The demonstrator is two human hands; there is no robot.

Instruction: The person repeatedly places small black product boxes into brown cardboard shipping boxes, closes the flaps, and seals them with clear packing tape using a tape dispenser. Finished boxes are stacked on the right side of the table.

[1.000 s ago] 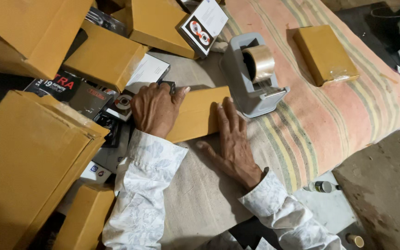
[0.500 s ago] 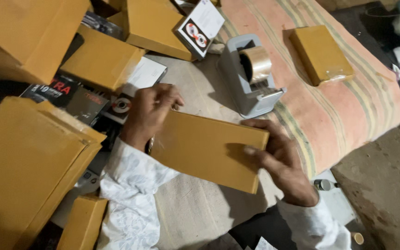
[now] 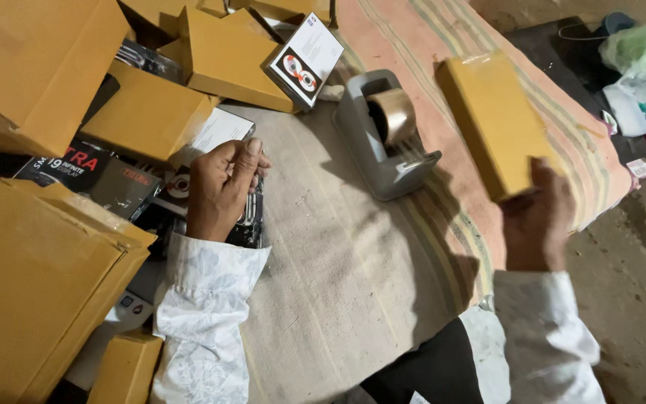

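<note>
Your right hand (image 3: 536,217) pinches the brown paper-wrapped packet (image 3: 496,123) by its near end, fingers closed on it, and holds it out over the striped cloth (image 3: 443,52), to the right of the grey tape dispenser (image 3: 383,138). Held by one corner like that, the packet could tip or slide from your grip, I judge, or knock the dispenser if you swing it back. Your left hand (image 3: 222,187) hovers half-curled and empty over the dark printed boxes (image 3: 106,176). Half a second ago both hands held the packet flat in front of you; now the left has let go and the right has carried it away.
</note>
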